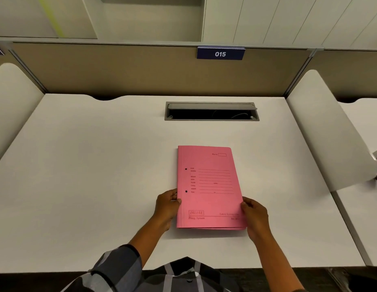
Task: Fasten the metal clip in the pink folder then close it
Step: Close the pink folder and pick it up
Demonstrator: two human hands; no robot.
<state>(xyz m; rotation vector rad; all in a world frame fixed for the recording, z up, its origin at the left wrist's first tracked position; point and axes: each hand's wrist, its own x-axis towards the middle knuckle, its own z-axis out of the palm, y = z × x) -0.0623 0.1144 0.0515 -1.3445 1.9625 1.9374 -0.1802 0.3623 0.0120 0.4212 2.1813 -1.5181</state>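
White and bare apart from one item, the counter (99, 165) of a study booth was seen from above, closed off at the back by a tan partition (120, 68) that carried a blue plate marked 015 (220, 53). Set into the surface below that plate was a grey cable hatch (211, 111), its lid tipped up and a dark cavity shown beneath. Curved white dividers (330, 140) were fixed along both sides.

Near the front edge, the pink folder (208, 186) was laid flat and closed, cover up, with printed form lines, two dark punch holes near its spine and the word DELUXE at its lower left. Its metal clip could not be seen.

The folder was gripped at both lower edges: the left hand (165, 209) was curled around the spine side, thumb pressed on the cover, and the right hand (256, 218) was closed on the opposite edge, thumb likewise on top. A dark checked sleeve (116, 268) was visible on the left arm.
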